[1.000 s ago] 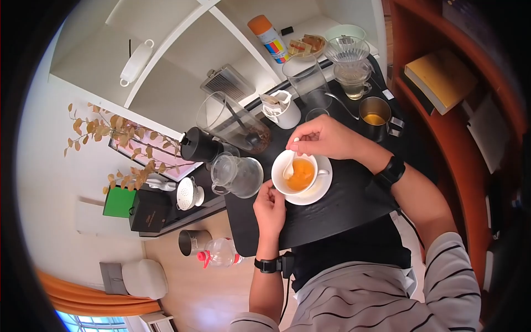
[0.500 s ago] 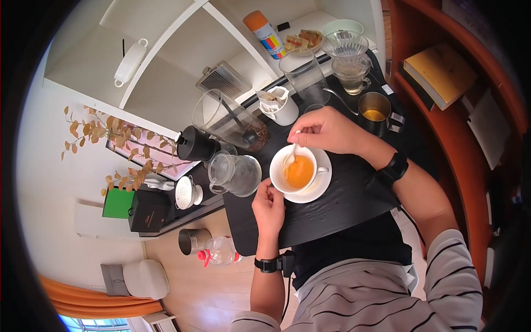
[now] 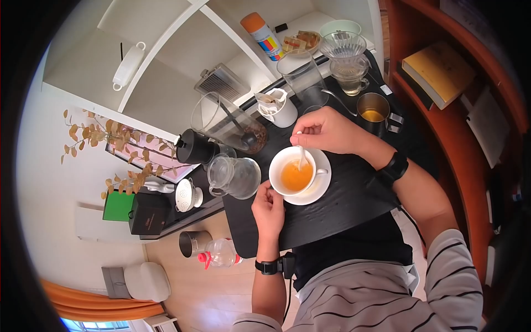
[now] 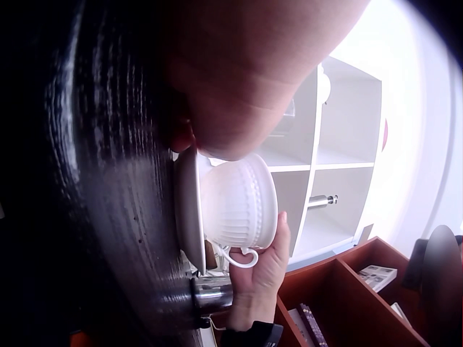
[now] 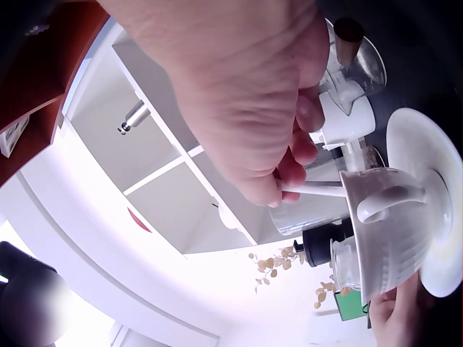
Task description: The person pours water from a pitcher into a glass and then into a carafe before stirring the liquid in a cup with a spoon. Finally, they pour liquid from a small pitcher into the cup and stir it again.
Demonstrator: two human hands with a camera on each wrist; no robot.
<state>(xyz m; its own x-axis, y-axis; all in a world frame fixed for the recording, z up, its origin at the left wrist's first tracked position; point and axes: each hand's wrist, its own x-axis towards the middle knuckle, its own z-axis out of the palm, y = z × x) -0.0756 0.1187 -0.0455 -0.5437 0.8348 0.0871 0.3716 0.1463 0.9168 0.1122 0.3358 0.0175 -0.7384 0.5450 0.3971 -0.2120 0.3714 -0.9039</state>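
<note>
A white teacup (image 3: 275, 176) with orange-coloured liquid stands on a white saucer (image 3: 322, 191) on the black table. My right hand (image 3: 331, 131) pinches the handle of a white spoon (image 3: 302, 159) between thumb and fingers, its bowl end down in the cup. In the right wrist view the spoon handle (image 5: 315, 189) runs from the fingertips over the cup's rim. At the cup's left side, my left hand (image 3: 269, 209) pinches the edge of the saucer (image 4: 189, 210), thumb above it and close by the cup wall (image 4: 235, 199).
Left of the cup stand a glass pitcher (image 3: 243, 177) and a black-topped grinder (image 3: 193, 146). Behind are a tall glass jar of beans (image 3: 221, 119), a white mug with a drip bag (image 3: 282, 113) and another glass (image 3: 301, 77). A metal cup (image 3: 374, 108) stands at the right.
The spoon has swept round in the cup, from its left side over to the back right. My right hand shifts slightly with it; my left hand stays at the saucer.
</note>
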